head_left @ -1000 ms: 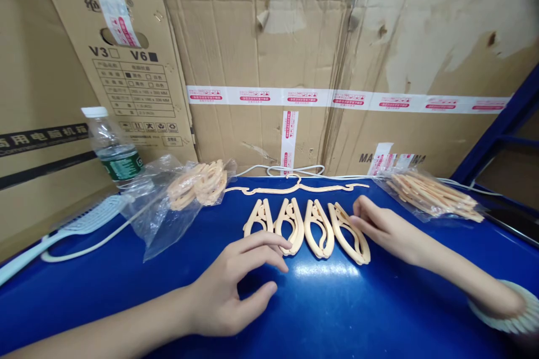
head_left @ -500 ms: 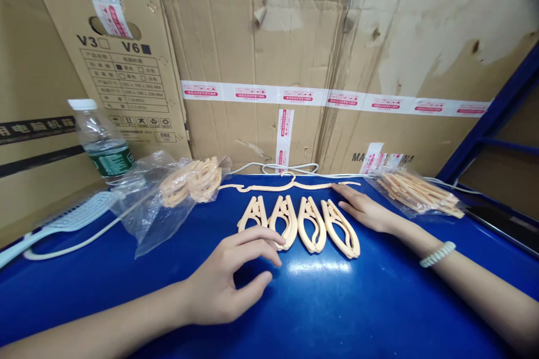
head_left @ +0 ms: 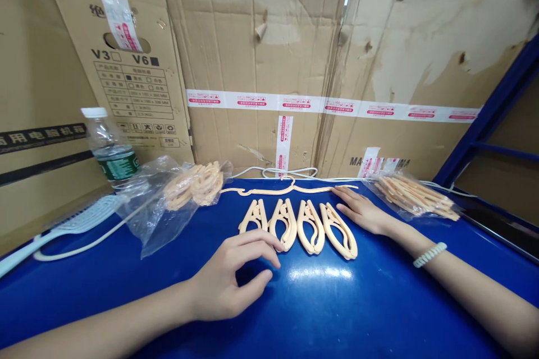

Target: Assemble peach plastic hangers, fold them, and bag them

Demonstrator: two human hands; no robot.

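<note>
Several folded peach-coloured plastic hangers (head_left: 310, 227) lie in a row on the blue table. Behind them an unfolded hanger (head_left: 269, 190) is stretched out sideways, its hook toward the boxes. My left hand (head_left: 238, 275) rests in front of the row, fingers apart and loosely curved, holding nothing; it partly covers the leftmost folded hanger (head_left: 255, 216). My right hand (head_left: 362, 210) lies with fingers outstretched at the right end of the unfolded hanger, fingertips touching or just over it. A pale beaded bracelet (head_left: 429, 255) is on the right wrist.
At left are a clear bag of folded hangers (head_left: 193, 185), a water bottle (head_left: 112, 151) and a light blue hairbrush (head_left: 80, 216). A bag of straight peach pieces (head_left: 415, 193) lies at right, near a dark flat device (head_left: 501, 233). Cardboard (head_left: 261, 39) and a white cable (head_left: 290, 171) line the back.
The camera view has shifted slightly, so the background sits a little lower. Both hands and the hangers stay essentially where they were.
</note>
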